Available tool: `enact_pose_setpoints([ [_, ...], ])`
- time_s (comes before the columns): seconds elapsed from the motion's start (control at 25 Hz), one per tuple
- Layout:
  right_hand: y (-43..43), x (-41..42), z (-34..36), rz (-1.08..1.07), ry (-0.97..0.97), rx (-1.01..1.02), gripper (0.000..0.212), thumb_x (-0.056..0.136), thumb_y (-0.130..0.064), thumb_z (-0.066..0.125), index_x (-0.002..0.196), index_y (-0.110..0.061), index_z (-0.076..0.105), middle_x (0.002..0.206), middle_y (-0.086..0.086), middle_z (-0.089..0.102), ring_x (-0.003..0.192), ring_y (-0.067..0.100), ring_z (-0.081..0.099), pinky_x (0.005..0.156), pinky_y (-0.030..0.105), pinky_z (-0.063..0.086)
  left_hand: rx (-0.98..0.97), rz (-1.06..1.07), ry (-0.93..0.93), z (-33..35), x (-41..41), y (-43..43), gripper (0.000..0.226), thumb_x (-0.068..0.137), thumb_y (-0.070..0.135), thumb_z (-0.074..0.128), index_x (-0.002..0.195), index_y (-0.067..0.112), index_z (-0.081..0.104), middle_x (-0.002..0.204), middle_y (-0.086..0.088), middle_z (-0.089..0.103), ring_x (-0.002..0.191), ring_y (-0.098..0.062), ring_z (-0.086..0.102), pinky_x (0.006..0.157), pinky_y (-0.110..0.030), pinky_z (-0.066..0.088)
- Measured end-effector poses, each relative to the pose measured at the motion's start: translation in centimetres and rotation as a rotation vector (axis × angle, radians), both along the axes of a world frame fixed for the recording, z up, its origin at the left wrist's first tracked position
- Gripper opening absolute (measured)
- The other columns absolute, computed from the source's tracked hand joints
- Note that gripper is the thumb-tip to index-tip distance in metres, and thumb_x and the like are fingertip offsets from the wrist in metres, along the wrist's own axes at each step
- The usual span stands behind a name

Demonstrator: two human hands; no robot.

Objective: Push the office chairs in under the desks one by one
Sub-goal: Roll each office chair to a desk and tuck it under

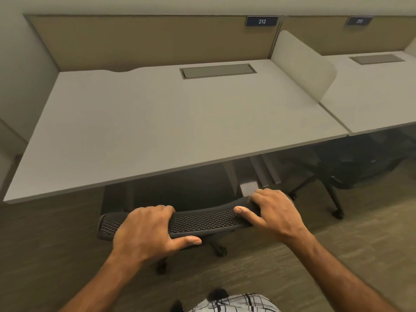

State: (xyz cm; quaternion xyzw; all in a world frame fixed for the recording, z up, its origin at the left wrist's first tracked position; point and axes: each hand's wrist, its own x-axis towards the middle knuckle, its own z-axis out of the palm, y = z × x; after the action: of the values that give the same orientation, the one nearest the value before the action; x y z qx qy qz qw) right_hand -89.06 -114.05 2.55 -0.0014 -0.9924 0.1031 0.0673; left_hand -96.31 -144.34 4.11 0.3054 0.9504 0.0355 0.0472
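Note:
A black mesh-backed office chair [209,219] stands at the front edge of the grey desk [171,122] labelled 212, its seat hidden under the desktop. Only the top of the backrest and a few castors show. My left hand [148,233] grips the left part of the backrest top, fingers curled over the far side and thumb along the near side. My right hand [273,212] grips the right end the same way.
A second black office chair [351,167] sits under the neighbouring desk [371,97] labelled 213 at the right. A rounded divider panel [301,66] separates the two desks. A tan back screen [146,39] runs behind them. Grey-brown carpet [337,248] covers the floor.

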Motion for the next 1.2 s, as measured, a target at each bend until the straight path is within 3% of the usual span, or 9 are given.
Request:
enact_pose_setpoints([
  [0.12,0.8,-0.6,-0.1,-0.037,0.059,0.026,0.065,0.09,-0.085,0.022,0.069,-0.03,0.05,0.067,-0.014,0.048,0.064,0.008,0.047,0.071,0.029,0.034,0.032,-0.009,0.009,-0.1,-0.8,0.9,0.104,0.058,0.108,0.012,0.101,0.029,0.064,0.087,0.013,0.064,0.079,-0.01,0.061,0.075,-0.032,0.052],
  [0.36,4.2,-4.9,0.1,-0.064,0.088,0.072,0.076,0.089,-0.086,0.017,0.065,-0.026,0.058,0.062,-0.011,0.053,0.06,0.008,0.051,0.06,0.03,0.045,0.031,0.062,-0.009,0.1,-4.3,4.3,0.105,0.053,0.109,0.011,0.11,0.037,0.062,0.09,0.016,0.063,0.084,-0.007,0.061,0.077,-0.03,0.051],
  [0.64,11.4,-11.0,0.4,0.047,0.056,0.086,0.068,0.09,-0.079,0.026,0.073,-0.024,0.062,0.072,-0.009,0.06,0.069,0.012,0.055,0.061,0.031,0.043,0.085,0.207,0.019,-0.6,-7.2,11.6,0.102,0.051,0.11,0.019,0.107,0.037,0.064,0.095,0.016,0.068,0.091,-0.012,0.065,0.075,-0.034,0.051],
  [0.84,14.6,-14.2,-0.1,0.087,0.028,0.051,0.067,0.091,-0.075,0.027,0.08,-0.02,0.064,0.074,-0.006,0.059,0.07,0.013,0.054,0.066,0.035,0.051,0.097,0.253,0.016,-1.0,-10.0,14.6,0.101,0.051,0.109,0.025,0.109,0.037,0.065,0.099,0.016,0.069,0.092,-0.014,0.064,0.076,-0.035,0.052],
  [1.04,15.4,-14.9,-1.2,0.083,0.102,0.021,0.062,0.09,-0.07,0.032,0.079,-0.02,0.066,0.071,-0.008,0.059,0.066,0.014,0.053,0.058,0.031,0.043,0.117,0.275,0.049,-1.6,-10.1,15.1,0.102,0.055,0.107,0.026,0.117,0.036,0.065,0.107,0.015,0.07,0.097,-0.014,0.065,0.077,-0.034,0.047],
  [1.2,15.2,-14.9,-1.3,0.058,0.099,-0.006,0.059,0.092,-0.068,0.035,0.082,-0.022,0.07,0.075,-0.008,0.064,0.069,0.011,0.058,0.061,0.032,0.053,0.127,0.28,0.011,-1.3,-10.2,15.0,0.105,0.055,0.108,0.023,0.12,0.037,0.065,0.111,0.016,0.07,0.1,-0.015,0.066,0.081,-0.036,0.05],
])
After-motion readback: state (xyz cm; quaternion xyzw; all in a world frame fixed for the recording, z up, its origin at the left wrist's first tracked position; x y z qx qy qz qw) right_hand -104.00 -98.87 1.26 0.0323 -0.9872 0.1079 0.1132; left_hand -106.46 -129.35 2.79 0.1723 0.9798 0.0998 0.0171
